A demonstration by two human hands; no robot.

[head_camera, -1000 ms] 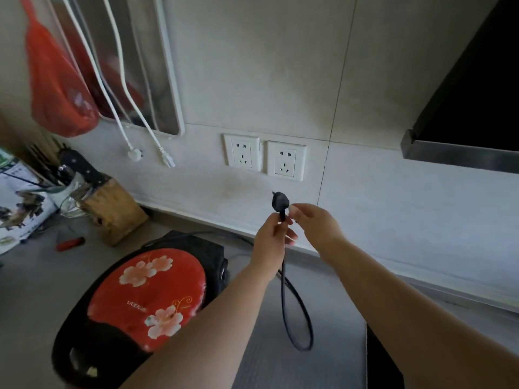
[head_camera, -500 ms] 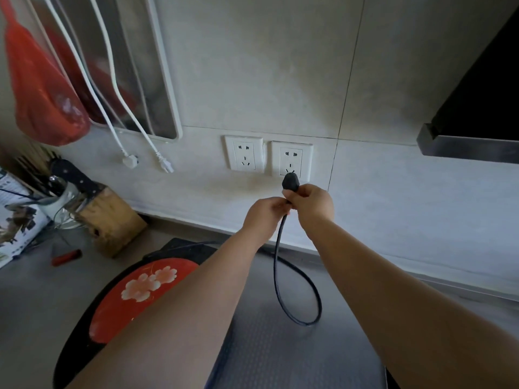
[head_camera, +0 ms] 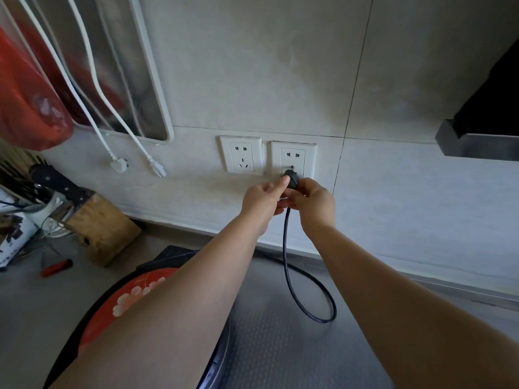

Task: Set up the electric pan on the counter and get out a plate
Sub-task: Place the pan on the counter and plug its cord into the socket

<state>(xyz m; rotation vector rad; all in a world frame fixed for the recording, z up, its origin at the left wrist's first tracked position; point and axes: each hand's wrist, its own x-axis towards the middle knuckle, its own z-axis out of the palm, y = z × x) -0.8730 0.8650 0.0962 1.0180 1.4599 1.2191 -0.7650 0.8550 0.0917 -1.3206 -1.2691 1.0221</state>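
Pale grey wall tiles (head_camera: 252, 66) fill the view, with thin dark joints. Two white sockets (head_camera: 242, 155) sit side by side on the wall; the left one is well left of the fingers. Farther left hang a metal tray (head_camera: 132, 88), two white cords (head_camera: 92, 88) and a red bag (head_camera: 25, 102). A wooden knife block (head_camera: 98, 228) stands on the grey counter (head_camera: 22, 310) below. A dark range hood (head_camera: 483, 127) juts in at the right. Soft daylight.
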